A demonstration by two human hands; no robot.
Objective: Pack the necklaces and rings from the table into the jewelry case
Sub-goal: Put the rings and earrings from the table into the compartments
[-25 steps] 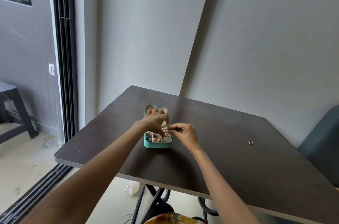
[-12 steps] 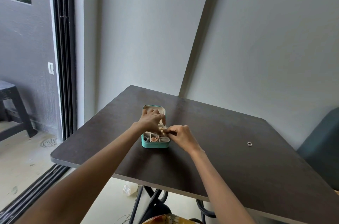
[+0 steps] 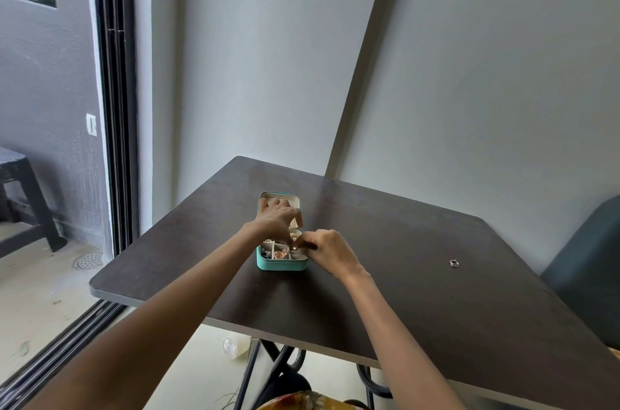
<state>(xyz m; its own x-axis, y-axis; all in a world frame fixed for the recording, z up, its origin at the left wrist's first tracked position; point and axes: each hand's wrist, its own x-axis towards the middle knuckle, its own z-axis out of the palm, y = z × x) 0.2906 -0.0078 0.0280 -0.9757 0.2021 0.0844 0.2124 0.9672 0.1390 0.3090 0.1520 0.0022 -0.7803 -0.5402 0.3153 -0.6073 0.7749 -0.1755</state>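
Observation:
A small teal jewelry case lies open on the dark table, its cream compartments holding several gold pieces. My left hand hovers over the case's middle, fingers curled down into it. At the case's right edge, my right hand pinches a small gold piece over the compartments, fingertips meeting those of the left hand. A silver ring lies alone on the table far to the right. What the left fingers hold is hidden.
The table stands in a corner against pale walls. A dark chair sits at the right edge. A sliding door track and a dark stool lie to the left. Table legs and a small white bottle show below.
Both hands have dipped slightly lower into the case's near compartments, staying together. The ring at the right has not moved.

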